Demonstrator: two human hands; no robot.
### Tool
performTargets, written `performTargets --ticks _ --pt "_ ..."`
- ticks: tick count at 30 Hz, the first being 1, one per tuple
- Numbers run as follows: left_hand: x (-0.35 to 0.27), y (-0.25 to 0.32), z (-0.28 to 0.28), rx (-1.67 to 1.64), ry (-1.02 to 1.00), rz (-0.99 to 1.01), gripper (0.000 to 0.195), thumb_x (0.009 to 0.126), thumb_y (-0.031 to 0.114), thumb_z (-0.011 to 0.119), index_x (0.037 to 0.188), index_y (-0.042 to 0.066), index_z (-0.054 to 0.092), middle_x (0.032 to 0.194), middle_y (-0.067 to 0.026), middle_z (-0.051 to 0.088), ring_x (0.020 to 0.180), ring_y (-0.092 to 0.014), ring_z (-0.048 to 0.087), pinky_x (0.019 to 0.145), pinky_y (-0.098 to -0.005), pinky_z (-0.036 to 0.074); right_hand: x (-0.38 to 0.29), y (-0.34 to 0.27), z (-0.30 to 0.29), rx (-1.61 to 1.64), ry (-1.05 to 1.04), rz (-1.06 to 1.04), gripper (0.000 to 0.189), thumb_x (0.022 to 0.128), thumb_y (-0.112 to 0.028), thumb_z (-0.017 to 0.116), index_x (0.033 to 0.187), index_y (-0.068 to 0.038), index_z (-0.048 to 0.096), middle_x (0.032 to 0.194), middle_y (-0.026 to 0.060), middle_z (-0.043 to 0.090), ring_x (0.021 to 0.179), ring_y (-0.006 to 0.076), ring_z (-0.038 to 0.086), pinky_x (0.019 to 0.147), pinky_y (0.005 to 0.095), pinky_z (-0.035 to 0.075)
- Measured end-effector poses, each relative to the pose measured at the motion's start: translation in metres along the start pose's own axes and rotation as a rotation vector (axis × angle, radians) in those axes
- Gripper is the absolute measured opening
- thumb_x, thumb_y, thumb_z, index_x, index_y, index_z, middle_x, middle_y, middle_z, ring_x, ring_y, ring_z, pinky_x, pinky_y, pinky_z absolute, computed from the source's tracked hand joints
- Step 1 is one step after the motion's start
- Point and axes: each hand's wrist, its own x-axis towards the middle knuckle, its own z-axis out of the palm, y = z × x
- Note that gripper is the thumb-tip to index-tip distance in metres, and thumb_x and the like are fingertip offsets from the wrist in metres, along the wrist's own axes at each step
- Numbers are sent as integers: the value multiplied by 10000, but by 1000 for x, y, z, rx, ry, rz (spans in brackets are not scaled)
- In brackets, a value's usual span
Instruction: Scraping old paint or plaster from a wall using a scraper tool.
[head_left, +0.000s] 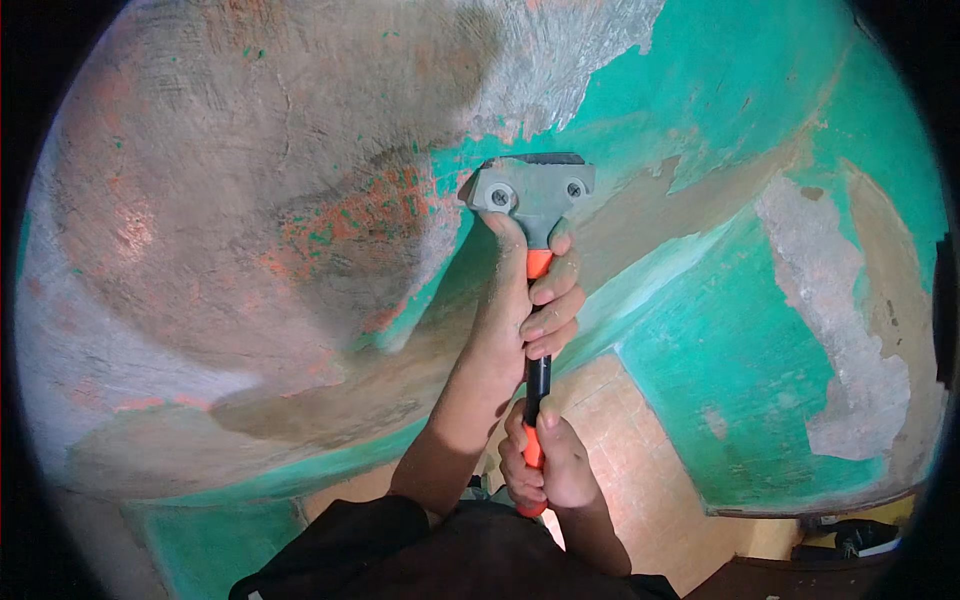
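Both hands grip one long-handled scraper (534, 187), which has a grey head with two screws and a black handle with orange bands. Its dark blade edge lies against or very close to the wall (675, 97), beside a strip of green paint. My left hand (536, 300) is wrapped around the upper handle just below the head, its thumb touching the head's lower left. Lower down, my right hand (551, 461) closes around the handle's end near my chest. Pale dust coats the left hand. Left of the head, the surface is brown-grey with orange and green flecks.
Green paint with ragged edges surrounds bare grey patches (847, 337) on the right. A curved ledge or edge (652, 270) crosses below the scraper head. Beneath it lies a tiled surface (637, 465). Dark objects (862, 536) stand at the lower right.
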Motion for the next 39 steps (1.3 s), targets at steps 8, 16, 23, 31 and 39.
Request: performTargets --ticks 8,16,23,31,39 --pt "0 -6 -10 -102 -80 12 594 873 706 347 951 128 459 590 76 305 362 -23 218 291 -176 204 -5 -1 -4 -9 19 41 463 999 -531 304 898 -92 410 514 -8 335 374 66 294 353 218 274" --pt "-1 -6 -7 -91 -40 -5 596 869 705 360 943 123 460 596 74 304 365 -23 217 292 -174 193 -7 -3 0 32 0 45 468 994 -544 310 894 -98 413 526 -18 330 368 66 282 347 212 268" --pt "-4 -6 -4 -54 16 -24 587 873 697 367 941 121 452 600 74 299 369 -24 217 296 -178 190 -5 0 10 28 73 29 490 954 -603 364 877 -121 415 483 -23 307 340 64 257 317 207 232" --pt "-5 -2 -5 27 15 -19 574 882 689 361 948 125 446 604 77 299 384 -19 221 310 -176 197 -3 12 7 182 -38 -10 461 993 -538 316 895 -98 411 549 -7 343 351 62 272 319 200 261" --pt "-3 -5 -11 -1 25 -66 582 875 697 363 937 125 451 603 75 312 377 -18 228 306 -174 204 -2 15 3 133 0 -15 463 994 -546 297 901 -107 411 525 -14 327 349 65 255 329 210 259"
